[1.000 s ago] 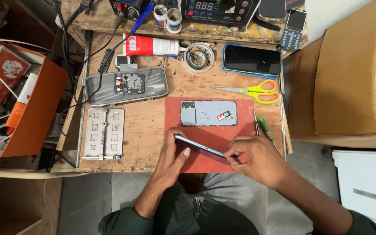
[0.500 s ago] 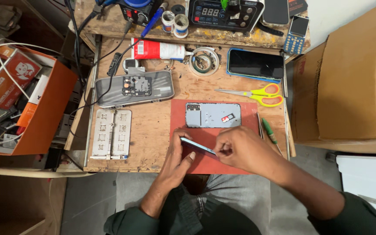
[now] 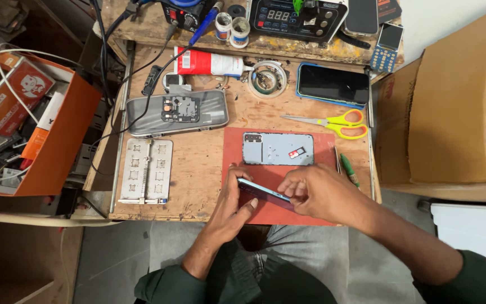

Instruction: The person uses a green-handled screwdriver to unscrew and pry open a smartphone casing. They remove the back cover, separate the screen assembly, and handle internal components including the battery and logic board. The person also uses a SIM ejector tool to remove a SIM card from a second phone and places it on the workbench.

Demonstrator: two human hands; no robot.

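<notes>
Both my hands hold a thin dark phone (image 3: 262, 190) tilted on edge over the red mat (image 3: 237, 146) at the front of the wooden bench. My left hand (image 3: 233, 200) grips its left end from below, thumb on the near side. My right hand (image 3: 313, 191) pinches its right end, fingers curled over the top edge. Just behind, a grey-blue phone back cover (image 3: 278, 148) with a small red part lies flat on the mat.
Yellow scissors (image 3: 338, 124) and a green tool (image 3: 349, 169) lie to the right. A blue-cased phone (image 3: 333, 84), tape roll (image 3: 268, 79), red-white tube (image 3: 206, 61), grey heating pad (image 3: 178, 112) and metal jig plate (image 3: 144, 170) surround the mat. An orange box (image 3: 57, 141) stands left, cardboard (image 3: 451, 112) right.
My head camera shifted, so the bench slid slightly in view. My right hand moved left along the phone's edge toward its right end. The left hand keeps its grip.
</notes>
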